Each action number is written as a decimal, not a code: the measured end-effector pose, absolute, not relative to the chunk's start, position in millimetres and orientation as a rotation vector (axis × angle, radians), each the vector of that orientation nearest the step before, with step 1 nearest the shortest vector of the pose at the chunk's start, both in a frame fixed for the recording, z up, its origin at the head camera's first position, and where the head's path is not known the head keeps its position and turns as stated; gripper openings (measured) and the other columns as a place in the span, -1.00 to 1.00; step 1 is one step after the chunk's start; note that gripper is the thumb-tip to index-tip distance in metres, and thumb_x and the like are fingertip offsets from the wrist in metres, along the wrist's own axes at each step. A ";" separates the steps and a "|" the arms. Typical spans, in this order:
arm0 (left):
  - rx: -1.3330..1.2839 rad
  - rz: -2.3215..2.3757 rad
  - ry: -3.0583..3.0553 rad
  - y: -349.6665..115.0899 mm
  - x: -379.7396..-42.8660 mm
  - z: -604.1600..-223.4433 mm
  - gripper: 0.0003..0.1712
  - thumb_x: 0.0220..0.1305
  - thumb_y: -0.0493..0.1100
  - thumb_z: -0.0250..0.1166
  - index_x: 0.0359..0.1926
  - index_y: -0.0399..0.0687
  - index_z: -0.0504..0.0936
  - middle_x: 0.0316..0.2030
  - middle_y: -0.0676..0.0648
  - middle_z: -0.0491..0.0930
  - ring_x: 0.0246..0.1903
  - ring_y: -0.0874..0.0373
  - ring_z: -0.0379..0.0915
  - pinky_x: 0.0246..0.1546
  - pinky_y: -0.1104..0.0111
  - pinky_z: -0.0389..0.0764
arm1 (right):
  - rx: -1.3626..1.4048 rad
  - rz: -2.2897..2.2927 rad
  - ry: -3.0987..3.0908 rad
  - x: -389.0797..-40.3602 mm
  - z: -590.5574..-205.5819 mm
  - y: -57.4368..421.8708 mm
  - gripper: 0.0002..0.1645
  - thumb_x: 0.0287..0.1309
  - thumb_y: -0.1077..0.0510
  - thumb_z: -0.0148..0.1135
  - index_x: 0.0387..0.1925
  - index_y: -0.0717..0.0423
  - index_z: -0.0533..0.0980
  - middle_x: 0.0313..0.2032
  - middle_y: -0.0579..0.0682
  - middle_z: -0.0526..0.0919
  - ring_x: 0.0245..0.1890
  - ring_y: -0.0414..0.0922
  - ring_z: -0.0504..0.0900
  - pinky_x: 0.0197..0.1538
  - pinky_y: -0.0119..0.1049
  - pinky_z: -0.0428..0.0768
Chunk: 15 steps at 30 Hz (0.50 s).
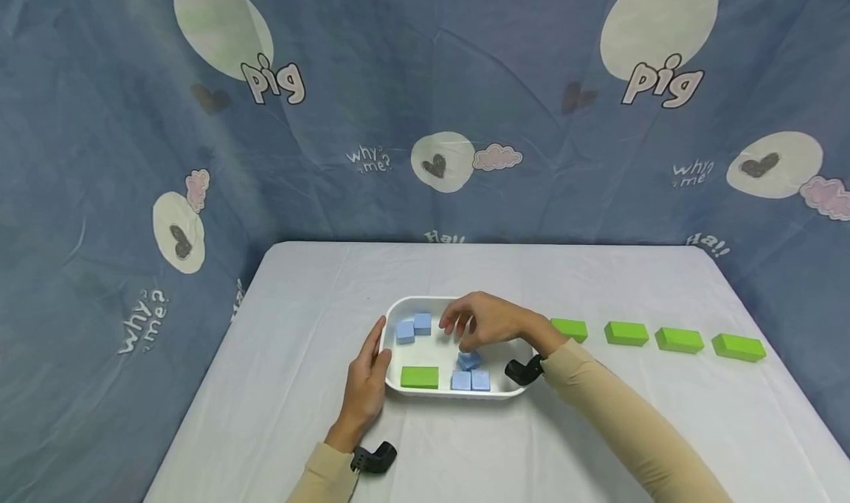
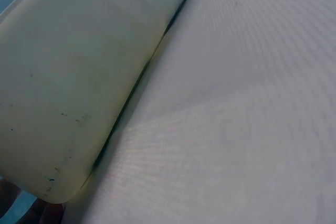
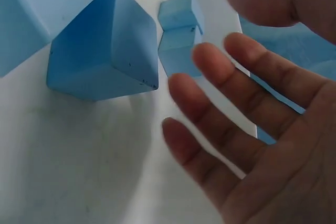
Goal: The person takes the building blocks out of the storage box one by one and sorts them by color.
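Note:
A white tray (image 1: 434, 351) lies on the table. My left hand (image 1: 364, 391) rests against its left end, fingers straight along the outer wall; the left wrist view is mostly filled by the tray's side (image 2: 79, 72). Over the tray's right half hovers my right hand (image 1: 490, 318), fingers loosely bent, nothing between them. Below that hand sits a blue block (image 1: 469, 361), turned at an angle. Two blue blocks (image 3: 180, 35) stand side by side near the fingertips, along the tray's near wall. Another pair of blue blocks (image 1: 414, 328) sits at the far left, and a green block (image 1: 420, 377) at the near left.
Several green blocks (image 1: 626, 333) stand in a row on the white tablecloth (image 1: 505, 451), right of the tray. The right forearm reaches across in front of them. A blue patterned curtain (image 1: 372, 68) hangs behind the table and at its sides.

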<state>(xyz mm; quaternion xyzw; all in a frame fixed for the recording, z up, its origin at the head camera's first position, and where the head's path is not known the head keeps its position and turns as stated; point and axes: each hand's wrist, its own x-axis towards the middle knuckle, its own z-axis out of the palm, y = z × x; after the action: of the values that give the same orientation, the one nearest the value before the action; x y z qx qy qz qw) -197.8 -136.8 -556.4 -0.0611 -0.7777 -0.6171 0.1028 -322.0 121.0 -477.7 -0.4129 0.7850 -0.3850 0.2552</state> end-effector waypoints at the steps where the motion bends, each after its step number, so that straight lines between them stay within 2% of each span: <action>1: -0.184 -1.824 -2.292 -136.8 -198.0 -556.9 -0.37 0.59 -0.32 -0.02 0.59 -0.04 0.15 0.53 -0.05 0.16 0.49 0.13 0.06 0.42 0.53 0.10 | -1.115 -1.034 2.122 -321.9 -478.1 121.5 -0.48 -0.07 0.37 0.40 0.04 0.27 0.63 -0.10 0.12 0.72 -0.15 0.03 0.69 -0.13 -0.25 0.67; 6: -0.163 -1.809 -2.299 -136.7 -199.7 -558.7 -0.37 0.58 -0.33 -0.01 0.58 -0.04 0.16 0.52 -0.05 0.17 0.48 0.12 0.06 0.41 0.57 0.09 | -1.079 -0.943 2.094 -320.3 -476.7 122.8 -0.46 -0.12 0.39 0.40 0.02 0.19 0.65 -0.07 0.06 0.71 -0.08 0.08 0.66 -0.11 -0.22 0.64; 11: -0.129 -1.805 -2.314 -133.7 -198.1 -551.0 -0.36 0.55 -0.41 -0.04 0.58 -0.15 0.14 0.52 -0.14 0.16 0.49 0.05 0.05 0.40 0.60 0.05 | -1.056 -0.807 2.102 -318.7 -477.9 122.8 -0.43 -0.18 0.41 0.46 -0.01 0.06 0.68 -0.12 -0.05 0.71 -0.10 -0.04 0.64 -0.10 -0.27 0.61; 15: -0.129 -1.809 -2.320 -129.5 -190.8 -531.3 -0.38 0.54 -0.43 -0.04 0.56 -0.27 0.15 0.51 -0.21 0.17 0.48 0.00 0.06 0.39 0.61 0.07 | -1.040 -0.781 2.041 -318.0 -481.8 122.2 -0.35 -0.24 0.53 0.37 -0.01 0.06 0.68 -0.13 -0.10 0.70 -0.11 -0.11 0.60 -0.03 -0.31 0.60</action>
<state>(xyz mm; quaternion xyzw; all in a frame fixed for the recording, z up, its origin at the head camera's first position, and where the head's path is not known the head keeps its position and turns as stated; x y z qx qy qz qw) -190.8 -129.5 -531.3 -0.0436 -0.7840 -0.6114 0.0980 -318.0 122.2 -481.8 -0.4020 0.7891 -0.3018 0.3529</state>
